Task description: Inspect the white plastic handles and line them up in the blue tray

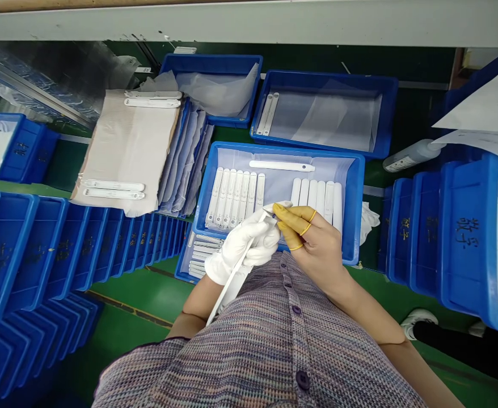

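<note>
My left hand, in a white glove, is closed around a long white plastic strip that slants down toward my body. Yellow finger cots cover several fingertips of my right hand, which pinches at the strip's upper end beside the left fingertips. A small dark thing shows between the fingertips there, too small to name. Just beyond both hands stands a blue tray lined with translucent sheet. Inside it, white strips lie in a row at left, more strips at right, and a single strip lies crosswise at the back.
Two more blue trays sit behind. At left is a pile of sheets with strips on top. Stacked blue bins flank the left, others the right. A bottle lies at right; another person's shoe is below.
</note>
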Motion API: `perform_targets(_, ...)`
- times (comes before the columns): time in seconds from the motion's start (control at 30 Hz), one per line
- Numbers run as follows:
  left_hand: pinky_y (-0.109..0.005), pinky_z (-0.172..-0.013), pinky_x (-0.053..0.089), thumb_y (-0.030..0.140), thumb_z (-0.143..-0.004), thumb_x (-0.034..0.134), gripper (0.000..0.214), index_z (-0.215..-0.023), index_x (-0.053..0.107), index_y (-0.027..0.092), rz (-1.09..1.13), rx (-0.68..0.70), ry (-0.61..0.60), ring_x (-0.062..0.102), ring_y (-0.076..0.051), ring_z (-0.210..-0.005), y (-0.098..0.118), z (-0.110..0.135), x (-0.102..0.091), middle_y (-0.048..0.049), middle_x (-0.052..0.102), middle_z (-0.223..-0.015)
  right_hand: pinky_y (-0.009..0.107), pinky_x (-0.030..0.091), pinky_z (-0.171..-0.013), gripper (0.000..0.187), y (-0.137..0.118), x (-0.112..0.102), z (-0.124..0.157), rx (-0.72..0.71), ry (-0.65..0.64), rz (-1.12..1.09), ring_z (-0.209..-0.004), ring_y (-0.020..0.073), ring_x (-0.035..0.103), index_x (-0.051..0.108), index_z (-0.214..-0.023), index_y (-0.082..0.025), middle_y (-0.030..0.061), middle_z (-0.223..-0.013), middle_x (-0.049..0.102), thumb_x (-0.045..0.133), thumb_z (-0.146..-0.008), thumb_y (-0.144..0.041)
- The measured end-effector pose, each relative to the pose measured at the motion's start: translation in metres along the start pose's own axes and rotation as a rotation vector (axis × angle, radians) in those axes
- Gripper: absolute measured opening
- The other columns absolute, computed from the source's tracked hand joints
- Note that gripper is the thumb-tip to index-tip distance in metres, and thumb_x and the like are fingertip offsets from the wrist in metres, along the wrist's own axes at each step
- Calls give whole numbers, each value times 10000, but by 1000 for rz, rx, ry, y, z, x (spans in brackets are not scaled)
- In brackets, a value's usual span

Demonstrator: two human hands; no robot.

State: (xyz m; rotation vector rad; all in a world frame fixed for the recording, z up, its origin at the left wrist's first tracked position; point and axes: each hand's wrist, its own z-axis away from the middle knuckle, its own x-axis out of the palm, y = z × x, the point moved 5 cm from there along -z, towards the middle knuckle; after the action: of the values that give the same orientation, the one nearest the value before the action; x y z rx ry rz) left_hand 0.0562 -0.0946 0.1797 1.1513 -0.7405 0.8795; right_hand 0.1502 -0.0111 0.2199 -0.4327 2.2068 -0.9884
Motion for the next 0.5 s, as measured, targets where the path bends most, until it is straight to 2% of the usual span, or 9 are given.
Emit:
perform_targets(0.17,-136,-275,186,393,-882,716,425,-1187,475,220,-4,8,-1,239,-39,-315,0,1,-3,79,559,-678,354,662,-920,503,0,0,0,4,-4,7,-1090,182,719,645,-1388,-331,48,-1162,737,607,-962,-68)
perform_targets(0.33,-135,-269,177,379,-883,705,482,-1261,463,201,-4,8,0,226,-41,-313,0,1,-2,77,558,-657,355,667,-907,484,0,0,1,16,2,2,-1077,182,722,650,-1381,-329,43,-1158,740,620,-963,-87)
perform_targets(0.5,-136,-271,169,371,-877,696,386,-1153,511,174,-7,-3,21,226,-36,-309,0,0,0,85,523,-620,348,655,-932,471,-1,1,1,11,-2,5,-1099,175,714,660,-1370,-305,52,-1163,737,614,-963,-72)
